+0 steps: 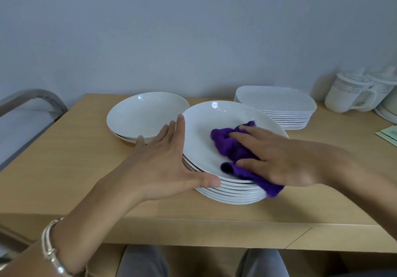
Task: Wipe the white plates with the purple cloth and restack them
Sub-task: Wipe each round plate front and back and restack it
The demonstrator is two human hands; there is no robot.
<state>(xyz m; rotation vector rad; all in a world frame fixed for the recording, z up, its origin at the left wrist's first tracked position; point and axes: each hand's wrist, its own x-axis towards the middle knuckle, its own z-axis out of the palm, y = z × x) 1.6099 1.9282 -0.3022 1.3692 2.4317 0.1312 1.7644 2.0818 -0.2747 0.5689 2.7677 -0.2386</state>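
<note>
Top plate (202, 130) under the cloth, mid-wipe; tall stack (232, 195) sits near the front edge of the table (64, 158), about centre.

Right hand (277, 156) lies flat, fingers nearly straight, pressing the bunched purple cloth (232, 145) onto the plate's right half; one cloth end hangs over the front rim. Left hand (163, 160) is spread, fingers along the left rim, thumb touching the front edge. A smaller pile (144, 113) sits just beside the stack toward the back left. The left hand is nearer it, so it likely does the lifting across.
</note>
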